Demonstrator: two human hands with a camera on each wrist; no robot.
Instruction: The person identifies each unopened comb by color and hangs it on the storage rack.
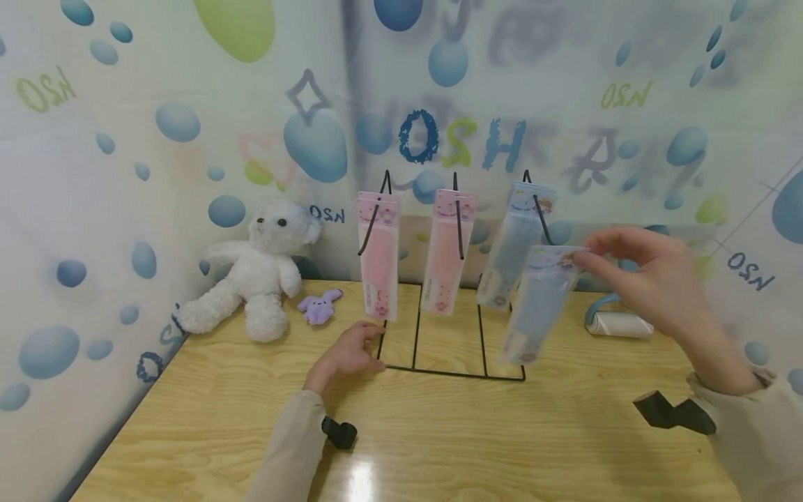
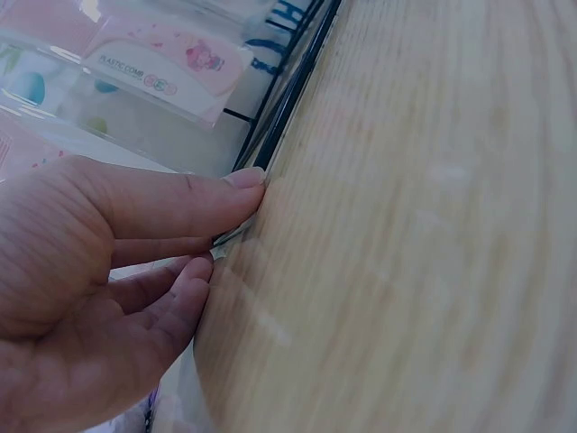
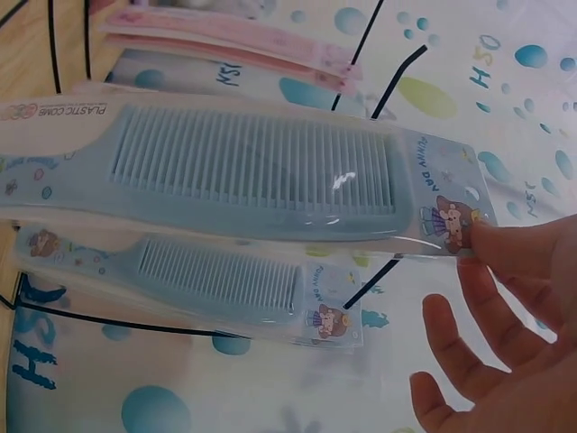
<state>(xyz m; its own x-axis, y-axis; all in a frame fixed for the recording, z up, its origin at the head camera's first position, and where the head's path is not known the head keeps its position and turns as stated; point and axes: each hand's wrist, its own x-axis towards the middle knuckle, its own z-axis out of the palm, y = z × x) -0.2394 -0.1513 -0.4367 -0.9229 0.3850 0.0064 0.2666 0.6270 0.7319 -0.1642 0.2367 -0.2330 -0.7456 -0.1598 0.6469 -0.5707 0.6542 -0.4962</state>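
My right hand (image 1: pixel 652 279) pinches the top corner of a packaged blue comb (image 1: pixel 541 303) between thumb and index finger. In the right wrist view this blue comb (image 3: pixel 261 171) lies across the frame, its other fingers spread below the packet. Behind it, another packaged blue comb (image 1: pixel 511 240) hangs on the right hook of a black wire rack (image 1: pixel 452 373). Packaged pink combs hang on the left hook (image 1: pixel 378 258) and the middle hook (image 1: pixel 448 258). At the rack's base, my left hand (image 1: pixel 348 352) pinches the left side wire, thumb on top in the left wrist view (image 2: pixel 135 244).
A white teddy bear (image 1: pixel 263 279) and a small purple plush toy (image 1: pixel 320 307) sit left of the rack. A rolled white item with a blue strap (image 1: pixel 617 324) lies at the right. Behind the wooden table (image 1: pixel 502 439) hangs a patterned curtain (image 1: pixel 188 160).
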